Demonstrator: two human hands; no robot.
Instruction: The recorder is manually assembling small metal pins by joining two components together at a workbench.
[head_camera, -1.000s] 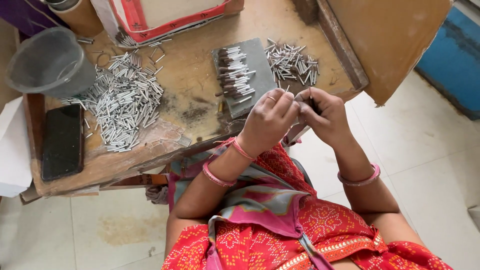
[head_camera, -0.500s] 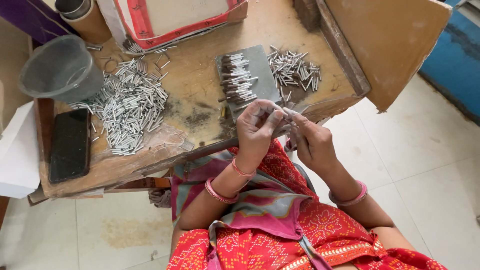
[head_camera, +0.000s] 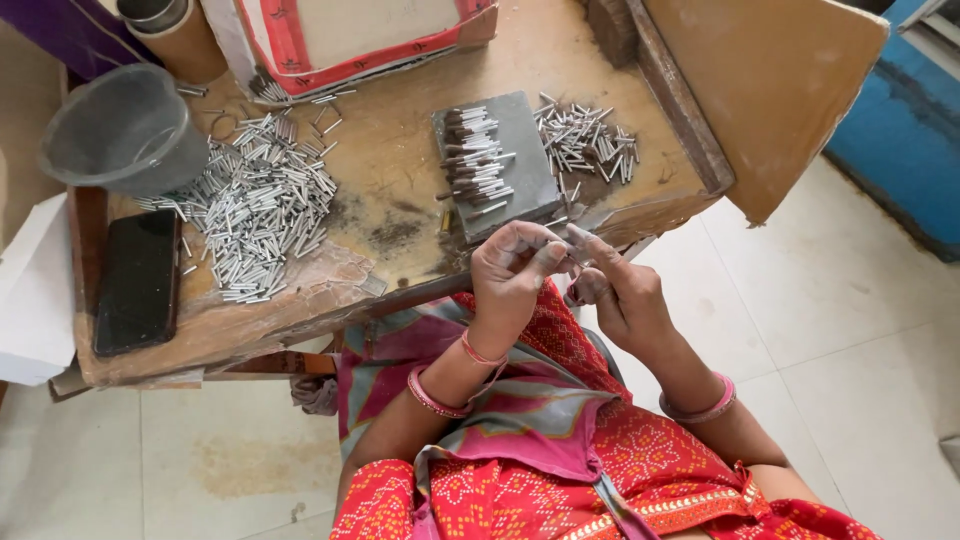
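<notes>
since earlier, i see both hands drawn slightly off the bench edge: left hand (head_camera: 512, 268) and right hand (head_camera: 612, 290) pinch a small metal pin (head_camera: 572, 248), beside grey block (head_camera: 522, 165).

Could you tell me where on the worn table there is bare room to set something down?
Bare wood lies between the large pile of metal tubes and the grey block, and above the block. The table's left side is crowded.

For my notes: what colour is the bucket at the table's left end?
Dark grey bucket, clearest in the head view.
</notes>
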